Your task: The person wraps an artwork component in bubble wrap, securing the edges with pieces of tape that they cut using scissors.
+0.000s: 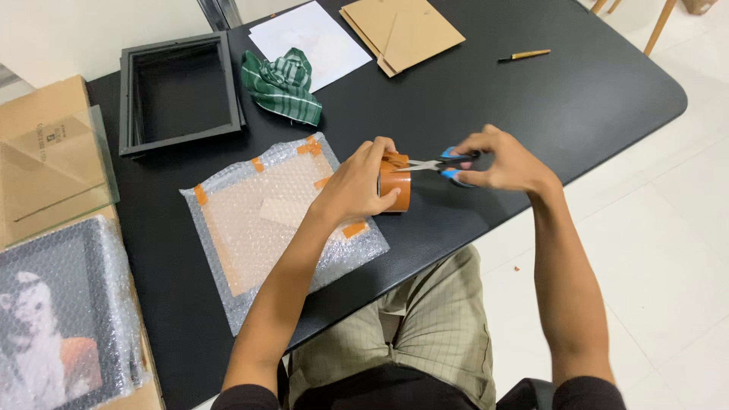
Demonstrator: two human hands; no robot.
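Note:
My left hand grips a roll of brown tape, held upright on its edge over the black table. My right hand holds blue-handled scissors, whose blades reach the tape at the top of the roll. Just left of the roll lies a flat item wrapped in bubble wrap, fixed with several short orange tape strips; my left forearm crosses over it.
An empty black picture frame, a green striped cloth, white paper, brown cardboard pieces and a pencil lie farther back. A glass pane and a bubble-wrapped framed picture sit at the left.

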